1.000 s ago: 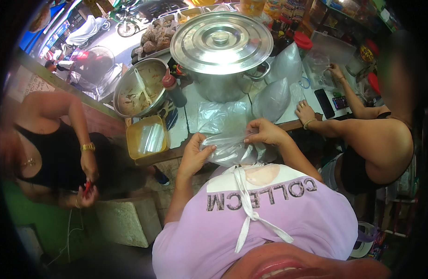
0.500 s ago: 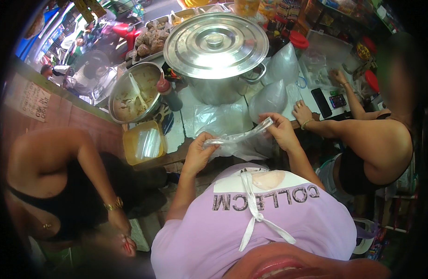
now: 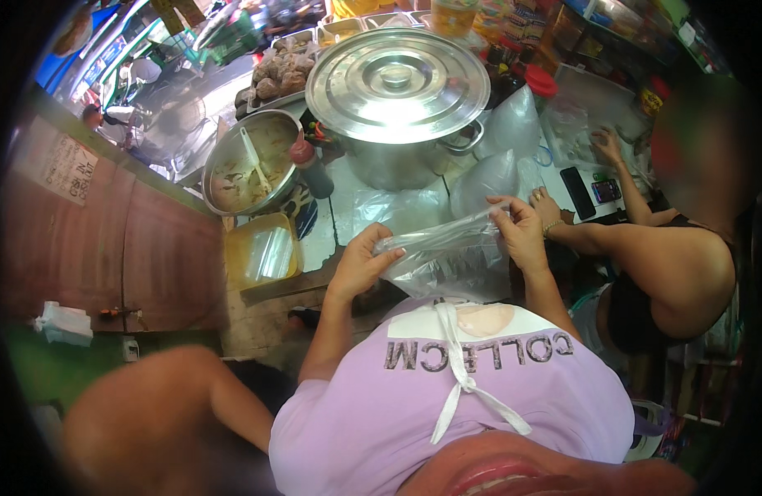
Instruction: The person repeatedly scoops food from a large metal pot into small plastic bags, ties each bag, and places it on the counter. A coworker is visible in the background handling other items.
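A clear plastic bag [image 3: 447,266] hangs in front of my chest, its upper edge stretched between my two hands. My left hand [image 3: 366,258] pinches the left end of that edge between thumb and fingers. At the other end, my right hand [image 3: 523,234] grips the opposite corner, thumb on the near side. Just beyond, more clear plastic [image 3: 397,208] lies flat on the white tabletop. Past it stands a large lidded metal pot [image 3: 389,161]. Two filled, cone-shaped plastic bundles [image 3: 511,124] are beside the pot, near my right hand.
On the left are a metal basin [image 3: 273,136] with a white ladle, a red-capped squeeze bottle [image 3: 316,175] and a yellow tub [image 3: 238,248]. A seated person [image 3: 662,244] at right has hands by a black phone [image 3: 577,193]. Another person's arm [image 3: 174,397] is at lower left.
The bag has gone from a narrow twisted strip to a spread sheet hanging down between my hands. The person at left has moved down and away from the table.
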`<state>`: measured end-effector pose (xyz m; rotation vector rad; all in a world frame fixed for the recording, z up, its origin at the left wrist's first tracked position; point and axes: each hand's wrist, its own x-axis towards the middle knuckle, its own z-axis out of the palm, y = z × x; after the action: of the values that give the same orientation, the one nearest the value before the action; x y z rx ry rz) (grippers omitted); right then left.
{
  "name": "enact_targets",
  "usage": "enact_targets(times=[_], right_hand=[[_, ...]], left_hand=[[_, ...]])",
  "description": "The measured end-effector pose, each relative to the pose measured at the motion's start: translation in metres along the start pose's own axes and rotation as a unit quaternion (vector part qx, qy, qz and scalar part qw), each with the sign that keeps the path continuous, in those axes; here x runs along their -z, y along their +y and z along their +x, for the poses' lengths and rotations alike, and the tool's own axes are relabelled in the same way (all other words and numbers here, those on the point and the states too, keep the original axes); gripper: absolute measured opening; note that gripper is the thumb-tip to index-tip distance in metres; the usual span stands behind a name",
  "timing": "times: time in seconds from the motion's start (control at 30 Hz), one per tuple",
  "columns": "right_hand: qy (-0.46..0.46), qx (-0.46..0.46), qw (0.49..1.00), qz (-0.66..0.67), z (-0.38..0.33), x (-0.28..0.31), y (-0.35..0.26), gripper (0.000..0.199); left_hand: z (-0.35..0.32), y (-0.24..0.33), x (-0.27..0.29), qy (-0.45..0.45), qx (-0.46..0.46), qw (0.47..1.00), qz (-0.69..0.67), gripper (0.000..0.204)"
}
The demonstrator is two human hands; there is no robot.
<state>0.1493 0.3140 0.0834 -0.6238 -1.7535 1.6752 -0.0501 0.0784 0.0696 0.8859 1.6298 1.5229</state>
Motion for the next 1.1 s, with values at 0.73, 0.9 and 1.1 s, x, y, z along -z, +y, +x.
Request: enact_targets(times=[0.73, 0.9, 1.1], right_hand=[[-0.056, 0.056, 0.996, 0.029, 0.031, -0.046, -0.053, 0.011], [-0.245, 0.095, 0.935, -0.237, 0.013, -0.079, -0.056, 0.011], [-0.295, 0.344, 0.824, -0.339, -0.004, -0.101, -0.077, 0.018]], left_hand=[[-0.068, -0.03, 0.071, 0.198, 0.105, 0.974, 0.041, 0.018], [-0.052, -0.001, 0.044, 0.149, -0.113, 0.973, 0.135, 0.033], [-0.014, 0.036, -0.016, -0.002, -0.182, 0.982, 0.041, 0.053]])
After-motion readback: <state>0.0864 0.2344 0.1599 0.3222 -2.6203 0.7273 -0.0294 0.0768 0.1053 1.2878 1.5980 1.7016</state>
